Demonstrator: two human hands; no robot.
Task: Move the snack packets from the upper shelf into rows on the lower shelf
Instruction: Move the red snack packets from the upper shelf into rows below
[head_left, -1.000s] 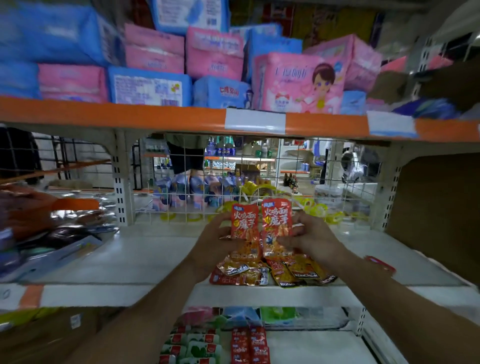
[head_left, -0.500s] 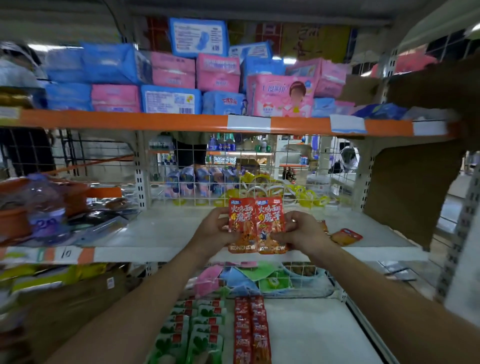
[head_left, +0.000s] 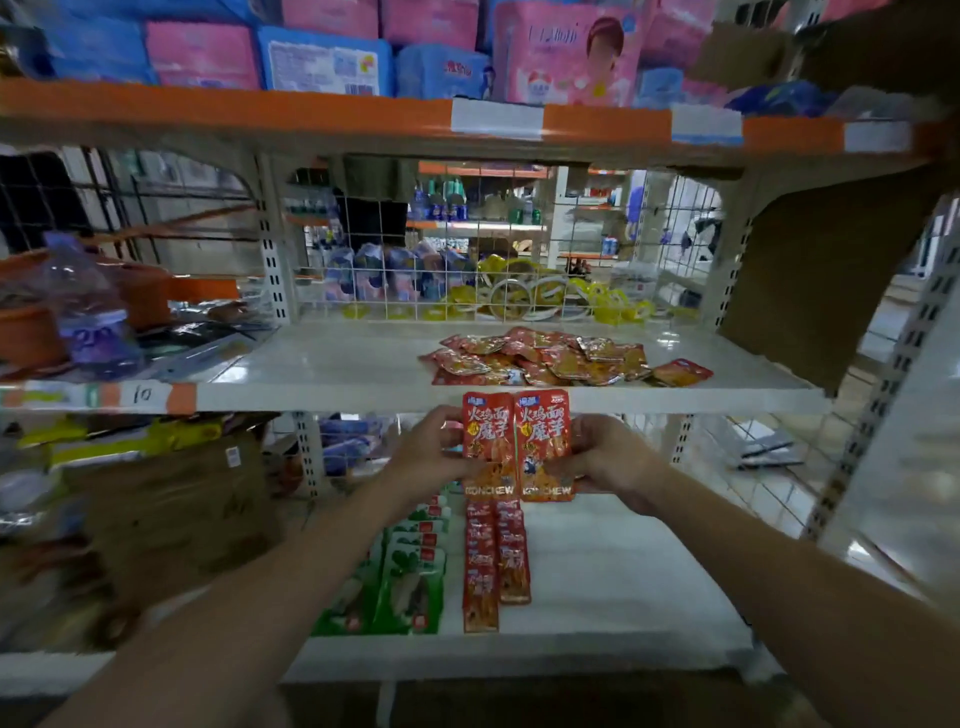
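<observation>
I hold two red snack packets side by side, upright, just below the upper shelf's front edge (head_left: 363, 399). My left hand (head_left: 428, 451) pinches the left packet (head_left: 488, 441) and my right hand (head_left: 602, 457) pinches the right packet (head_left: 543, 441). A loose heap of red and gold snack packets (head_left: 550, 358) lies on the upper shelf. On the lower shelf (head_left: 623, 582), two rows of red packets (head_left: 496, 561) run front to back under my hands.
Rows of green packets (head_left: 405, 577) lie left of the red rows. A cardboard box (head_left: 171, 514) stands at the left. Pink and blue packs (head_left: 322, 57) fill the top orange-edged shelf. A wire mesh backs the upper shelf.
My hands lifted the two packets off the heap on the upper shelf and brought them down and toward me, now in front of the lower shelf.
</observation>
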